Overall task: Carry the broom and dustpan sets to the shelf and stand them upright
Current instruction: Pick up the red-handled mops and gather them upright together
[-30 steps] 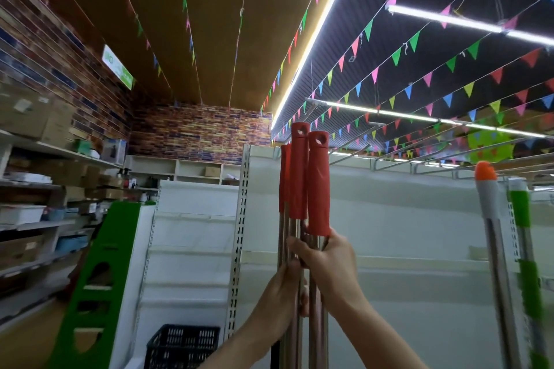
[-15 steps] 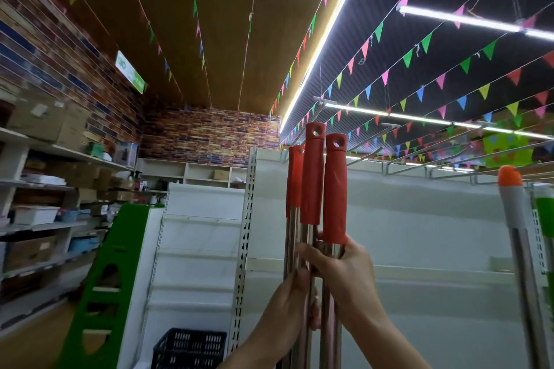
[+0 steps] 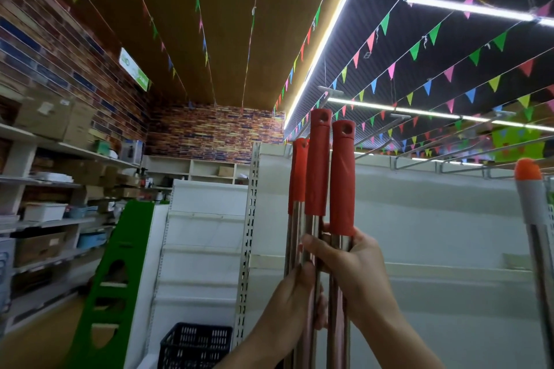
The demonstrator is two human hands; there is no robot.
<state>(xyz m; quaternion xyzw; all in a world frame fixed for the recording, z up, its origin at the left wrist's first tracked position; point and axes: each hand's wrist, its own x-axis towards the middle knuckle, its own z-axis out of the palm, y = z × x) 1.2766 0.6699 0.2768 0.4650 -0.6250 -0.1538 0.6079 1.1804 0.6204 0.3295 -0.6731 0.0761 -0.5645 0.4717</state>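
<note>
Three metal poles with red plastic grips (image 3: 318, 165) stand upright in front of me, bunched together. My right hand (image 3: 350, 266) wraps the poles just below the red grips. My left hand (image 3: 295, 302) clasps the same bundle a little lower, from the left. The brooms' heads and the dustpans are below the frame and hidden. Behind the bundle stands the white shelf unit (image 3: 419, 219), its back panel bare. Another pole with an orange cap (image 3: 532, 201) stands upright at the right edge.
A green cut-out stand (image 3: 120, 278) leans at lower left beside a white gondola end (image 3: 204, 249). A black plastic crate (image 3: 195, 344) sits on the floor. Wall shelves with boxes (image 3: 45, 189) line the left side. Metal hanging rails (image 3: 449, 159) jut above the shelf.
The bundle of red-handled poles and both hands have shifted right in the view. The orange-capped pole has slid toward the right edge and the green-handled pole has left the frame.
</note>
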